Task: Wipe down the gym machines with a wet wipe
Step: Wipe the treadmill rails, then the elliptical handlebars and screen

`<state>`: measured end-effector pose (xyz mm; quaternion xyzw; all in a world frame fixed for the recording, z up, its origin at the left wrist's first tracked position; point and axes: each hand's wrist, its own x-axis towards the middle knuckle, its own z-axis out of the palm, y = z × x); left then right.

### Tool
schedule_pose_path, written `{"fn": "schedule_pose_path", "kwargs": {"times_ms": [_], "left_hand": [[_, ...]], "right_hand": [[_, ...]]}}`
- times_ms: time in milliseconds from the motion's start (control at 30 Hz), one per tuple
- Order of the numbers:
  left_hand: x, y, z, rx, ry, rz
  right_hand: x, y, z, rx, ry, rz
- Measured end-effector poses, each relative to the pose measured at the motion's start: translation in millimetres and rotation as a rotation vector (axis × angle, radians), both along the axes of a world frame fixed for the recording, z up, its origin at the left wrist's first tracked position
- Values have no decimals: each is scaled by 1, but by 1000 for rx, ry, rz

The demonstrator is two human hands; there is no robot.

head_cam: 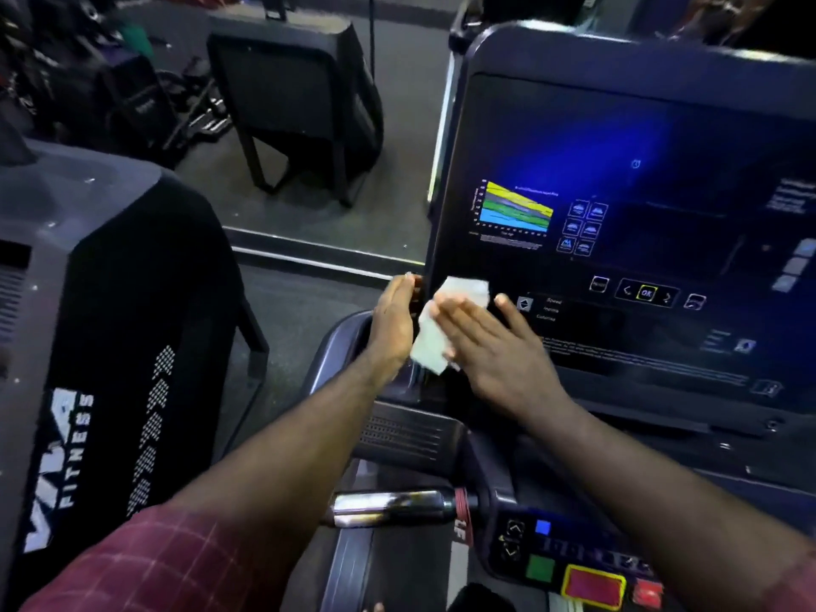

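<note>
Wiping the lower left corner of a treadmill console (618,108), centre of the frame. The right hand (499,351) lies flat, fingers straight and together, pressing the wet wipe (463,288) against the glossy dark panel; it grips nothing. The wipe is a pale, thin, crumpled sheet. Its long axis runs from lower left to upper right, with both ends showing past the fingers. The left hand (393,320), also straight-fingered, rests edge-on against the console's left rim, just beside the wipe; whether its thumb hooks behind the rim is hidden. Nearly all of the panel extends right and upward from the wipe, so the next stroke would probably sweep rightward, led by the right hand already set on the wipe. The panel is smooth, hard and round-cornered, bearing a coloured chart (516,209) and lit touch keys that pressure might trigger. Lower centre: a chrome grip bar (388,507). Lower right: a red stop button (594,587).
</note>
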<state>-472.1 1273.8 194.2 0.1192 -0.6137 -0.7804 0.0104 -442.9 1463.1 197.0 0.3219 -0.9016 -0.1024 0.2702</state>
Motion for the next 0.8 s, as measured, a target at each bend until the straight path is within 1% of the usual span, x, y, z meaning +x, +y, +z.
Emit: {"fn": "schedule_pose_path", "kwargs": {"times_ms": [33, 100, 133, 167, 200, 267, 367, 433, 500, 567, 600, 633, 667, 733, 767, 800], "left_hand": [[-3, 4, 9, 76, -10, -7], [-2, 12, 34, 195, -41, -36], [-3, 13, 42, 222, -54, -74], [-6, 15, 46, 260, -67, -119], [-8, 16, 53, 295, -80, -159], [-15, 16, 63, 348, -77, -191], [-24, 17, 80, 318, -7, -195], [-30, 17, 87, 308, 2, -174], [-38, 16, 94, 321, -2, -209], [-44, 14, 101, 341, 18, -229], [-46, 15, 106, 335, 42, -230], [-50, 14, 107, 330, 72, -219], [-53, 15, 108, 317, 114, -219], [-53, 20, 112, 321, 126, -226], [-57, 23, 107, 305, 125, -180], [-68, 26, 92, 238, 108, -131]], "right_hand": [[-12, 0, 12, -83, 44, -76], [-25, -20, 29, -337, 69, -265], [-26, -35, 32, -419, 58, -314], [-24, -46, 27, -433, 44, -304], [-19, -50, 20, -391, 35, -248], [-12, -37, 7, -215, 33, -108], [-20, -1, 27, -45, 67, -22], [-38, 8, 58, -57, 99, -85], [-56, -8, 88, -193, 111, -204], [-68, -39, 107, -349, 79, -309], [-70, -52, 110, -382, 60, -327], [-70, -58, 110, -370, 46, -317], [-71, -56, 109, -313, 49, -292], [-75, -35, 119, -151, 96, -218], [-81, -24, 129, -120, 121, -202], [-89, -18, 142, -133, 140, -211]]}}
